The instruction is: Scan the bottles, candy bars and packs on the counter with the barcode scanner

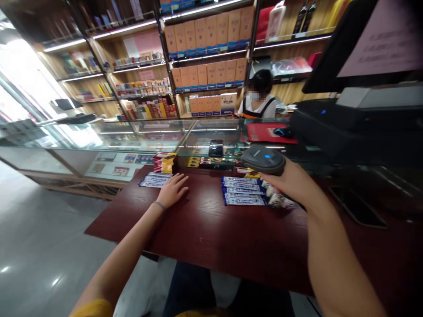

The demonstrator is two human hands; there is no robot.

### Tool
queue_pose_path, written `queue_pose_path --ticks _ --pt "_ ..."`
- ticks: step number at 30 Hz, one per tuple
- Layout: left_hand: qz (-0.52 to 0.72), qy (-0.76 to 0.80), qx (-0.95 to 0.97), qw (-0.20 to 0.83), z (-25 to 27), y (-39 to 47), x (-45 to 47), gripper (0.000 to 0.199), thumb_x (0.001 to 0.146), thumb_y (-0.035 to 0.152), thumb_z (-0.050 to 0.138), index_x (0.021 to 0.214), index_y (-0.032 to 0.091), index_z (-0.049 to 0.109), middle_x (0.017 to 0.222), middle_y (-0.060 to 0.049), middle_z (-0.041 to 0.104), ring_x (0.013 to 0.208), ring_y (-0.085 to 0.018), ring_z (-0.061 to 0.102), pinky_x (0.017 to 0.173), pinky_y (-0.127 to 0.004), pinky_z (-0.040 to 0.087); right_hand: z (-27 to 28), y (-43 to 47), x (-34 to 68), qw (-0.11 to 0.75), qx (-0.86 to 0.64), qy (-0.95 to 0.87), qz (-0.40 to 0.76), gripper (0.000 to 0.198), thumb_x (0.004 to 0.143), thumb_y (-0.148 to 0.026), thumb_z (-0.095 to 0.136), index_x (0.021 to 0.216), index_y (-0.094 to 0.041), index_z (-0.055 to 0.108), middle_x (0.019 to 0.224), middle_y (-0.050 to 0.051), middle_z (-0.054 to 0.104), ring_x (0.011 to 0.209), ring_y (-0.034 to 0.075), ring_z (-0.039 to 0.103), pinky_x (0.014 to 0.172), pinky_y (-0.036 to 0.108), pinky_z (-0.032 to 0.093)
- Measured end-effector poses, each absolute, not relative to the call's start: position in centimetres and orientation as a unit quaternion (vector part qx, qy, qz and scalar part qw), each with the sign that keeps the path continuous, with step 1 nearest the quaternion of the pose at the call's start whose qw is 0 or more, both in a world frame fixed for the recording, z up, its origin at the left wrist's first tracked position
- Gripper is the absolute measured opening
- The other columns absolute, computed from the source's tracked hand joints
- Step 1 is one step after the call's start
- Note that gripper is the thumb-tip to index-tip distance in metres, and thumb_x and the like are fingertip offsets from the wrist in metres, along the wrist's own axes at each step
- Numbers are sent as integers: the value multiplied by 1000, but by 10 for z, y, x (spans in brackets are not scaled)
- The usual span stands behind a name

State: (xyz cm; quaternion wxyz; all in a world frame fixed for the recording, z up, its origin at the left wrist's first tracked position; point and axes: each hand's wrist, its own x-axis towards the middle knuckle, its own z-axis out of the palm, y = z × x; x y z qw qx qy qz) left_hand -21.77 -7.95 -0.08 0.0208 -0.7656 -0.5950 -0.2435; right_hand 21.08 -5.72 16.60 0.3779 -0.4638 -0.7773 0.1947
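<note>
My right hand (292, 178) is wrapped round a dark barcode scanner (261, 157) with a lit blue spot on top. The scanner is held above a row of blue-and-white wrapped sticks (243, 192) and some small wrapped pieces (279, 200), which my wrist and the scanner partly cover. My left hand (173, 191) lies on the table with its fingers spread. Its fingertips are at the right end of another few blue-and-white packets (153, 179); whether they touch is hard to tell. Behind those stands a stack of red-and-yellow packets (164, 163).
The dark red tabletop (198, 237) meets a glass display counter (142, 132). A phone (358, 207) lies at right, below a monitor (366, 48). A red mat (269, 132) holds a mouse (282, 131). Behind the counter is a person (259, 103), before shelves of boxes (208, 35).
</note>
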Motion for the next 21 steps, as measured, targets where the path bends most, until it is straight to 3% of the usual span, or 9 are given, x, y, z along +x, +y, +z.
queue_pose_path --ticks 6,13,21 --pt "-286 -504 -814 -46 -4 -45 -92 44 98 29 57 142 25 63 144 -12 61 137 -29 54 120 -48 41 176 -63 228 359 -500 -750 243 46 83 -42 69 126 -26 68 87 4 78 70 27 73 60 38 59" --pt "-307 -480 -817 -86 -18 -9 5 36 94 20 63 128 27 71 129 -13 67 120 -28 62 110 -46 48 179 -62 257 373 -525 -715 272 39 82 -42 71 118 -26 67 68 0 72 48 21 61 48 34 50" --pt "-271 -475 -834 -73 -23 -7 26 30 99 20 54 119 22 77 115 -18 71 107 -32 63 99 -49 49 180 -62 273 410 -506 -697 299 32 83 -38 69 113 -28 65 57 -5 58 44 17 50 46 31 43"
